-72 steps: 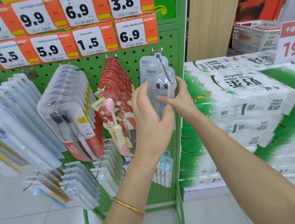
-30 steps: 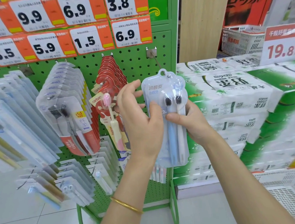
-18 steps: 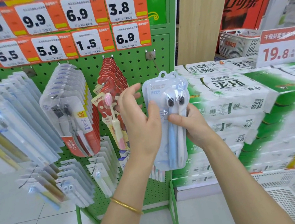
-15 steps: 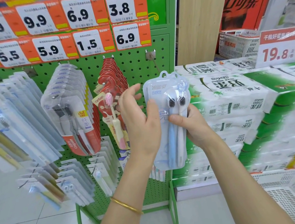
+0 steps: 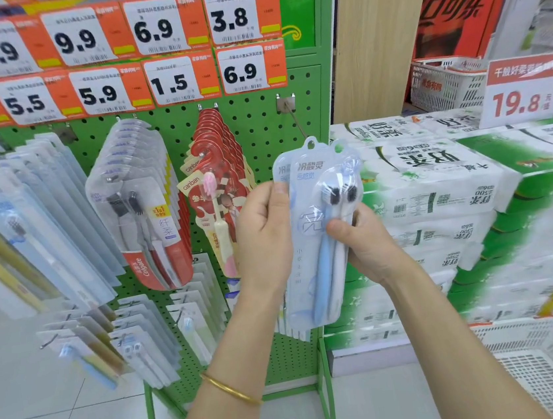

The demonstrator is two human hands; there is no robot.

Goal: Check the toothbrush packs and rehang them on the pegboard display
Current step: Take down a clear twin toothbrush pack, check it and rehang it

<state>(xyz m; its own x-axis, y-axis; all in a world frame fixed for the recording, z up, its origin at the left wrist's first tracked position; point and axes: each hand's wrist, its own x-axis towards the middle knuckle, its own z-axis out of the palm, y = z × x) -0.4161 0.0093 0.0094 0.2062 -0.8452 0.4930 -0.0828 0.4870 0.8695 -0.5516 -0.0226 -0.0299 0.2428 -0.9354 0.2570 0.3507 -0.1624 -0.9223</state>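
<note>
Pale-blue toothbrush packs (image 5: 303,175) are gripped by your left hand (image 5: 264,234) and right hand (image 5: 369,247); the bare peg (image 5: 296,122) at twelve o'clock awaits rehanging.

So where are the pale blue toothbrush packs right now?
In the head view, the pale blue toothbrush packs are held between the left hand and right hand, off the pegboard, just below the bare hook under the 6.9 tag.
</note>
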